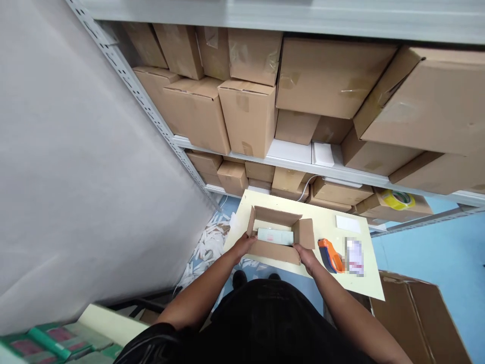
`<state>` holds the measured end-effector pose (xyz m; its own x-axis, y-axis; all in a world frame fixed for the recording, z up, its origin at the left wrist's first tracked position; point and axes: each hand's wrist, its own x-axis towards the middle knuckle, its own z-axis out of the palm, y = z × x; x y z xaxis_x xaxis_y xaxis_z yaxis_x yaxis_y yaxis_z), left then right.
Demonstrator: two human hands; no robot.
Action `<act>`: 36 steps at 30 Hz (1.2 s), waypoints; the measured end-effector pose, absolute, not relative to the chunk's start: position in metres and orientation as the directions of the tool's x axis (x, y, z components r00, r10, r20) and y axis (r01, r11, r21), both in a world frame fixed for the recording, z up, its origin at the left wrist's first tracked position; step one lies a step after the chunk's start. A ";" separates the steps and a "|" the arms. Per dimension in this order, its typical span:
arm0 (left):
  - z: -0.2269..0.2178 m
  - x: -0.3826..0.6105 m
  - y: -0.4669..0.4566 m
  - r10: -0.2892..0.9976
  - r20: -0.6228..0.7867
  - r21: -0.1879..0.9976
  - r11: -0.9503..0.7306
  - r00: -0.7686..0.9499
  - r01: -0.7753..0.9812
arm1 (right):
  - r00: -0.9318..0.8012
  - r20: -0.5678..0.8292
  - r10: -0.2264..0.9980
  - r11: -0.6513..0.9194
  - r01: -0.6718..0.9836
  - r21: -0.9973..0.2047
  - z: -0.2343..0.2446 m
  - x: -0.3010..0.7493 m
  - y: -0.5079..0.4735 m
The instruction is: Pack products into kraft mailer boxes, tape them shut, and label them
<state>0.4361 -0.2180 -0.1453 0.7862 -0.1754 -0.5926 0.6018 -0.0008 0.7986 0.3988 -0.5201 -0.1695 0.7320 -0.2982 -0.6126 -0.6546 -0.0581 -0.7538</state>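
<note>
On the cream rectangular tabletop [366, 280], we've got the pale-green oblong box [275, 236] inside the brown cardboard carton [276, 251]. Our left hand [244, 245] and right hand [305, 257] grip carton's near corners. Looks loaded, unsealed: flaps open; orange-and-navy tape dispenser [331, 255] idle.

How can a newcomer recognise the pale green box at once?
On the pale yellow rectangular table, the left hand and right hand hold an open brown cardboard box. Within its walls lies the long pale green box with a pinkish mark, the only green item on that table.
</note>
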 end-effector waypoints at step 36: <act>0.001 0.019 -0.061 0.845 -0.081 0.994 0.107 0.528 -0.020 | 0.796 -0.237 0.557 -0.377 -0.012 -0.926 0.012 0.289 -0.218</act>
